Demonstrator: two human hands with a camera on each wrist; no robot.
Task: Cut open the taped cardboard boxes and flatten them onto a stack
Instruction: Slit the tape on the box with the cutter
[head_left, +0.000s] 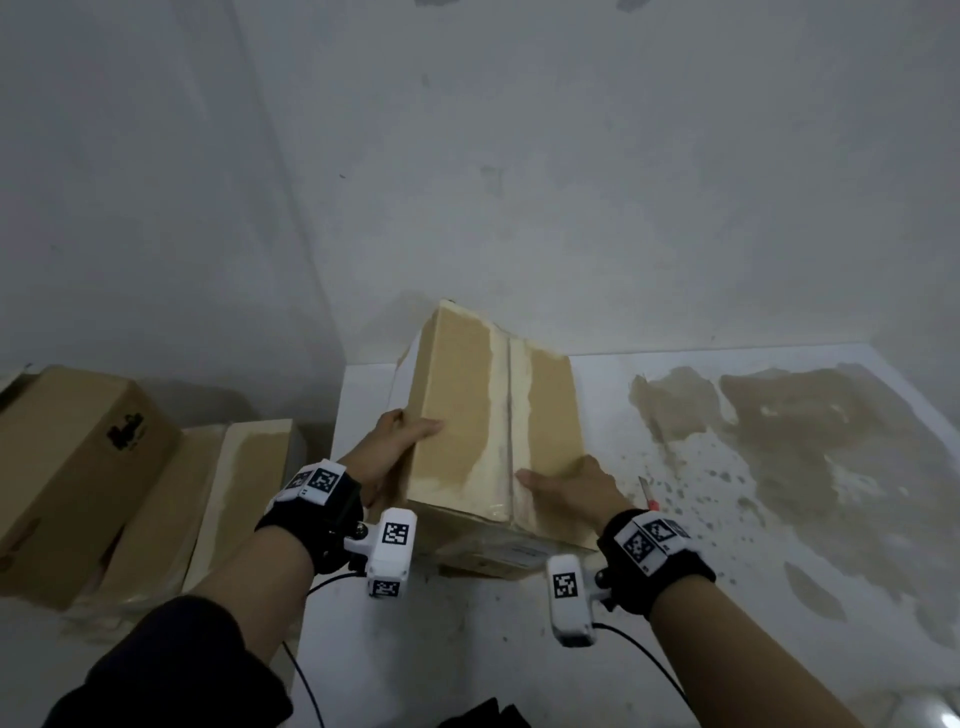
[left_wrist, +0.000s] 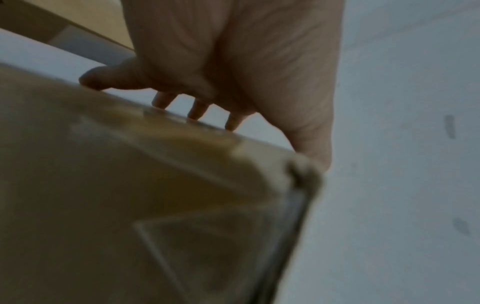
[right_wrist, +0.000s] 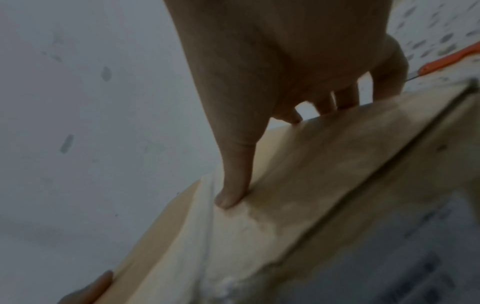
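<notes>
A taped box (head_left: 493, 415) is sitting near the table's (head_left: 727, 597) back left corner, the left hand (head_left: 389, 452) on its left side, the right hand (head_left: 571, 486) on its near right corner. A cutter (head_left: 647, 491) is lying just right of it. Further boxes (head_left: 78, 467) are lying beyond the table's left edge.

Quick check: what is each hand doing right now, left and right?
Left hand: grips the left side of the cardboard box, thumb on top, fingers over the edge.
Right hand: grips the box's near right edge, thumb on the top.

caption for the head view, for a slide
Both hands, left hand and right hand, grip a taped cardboard box on a stained white table, beside more boxes.
</notes>
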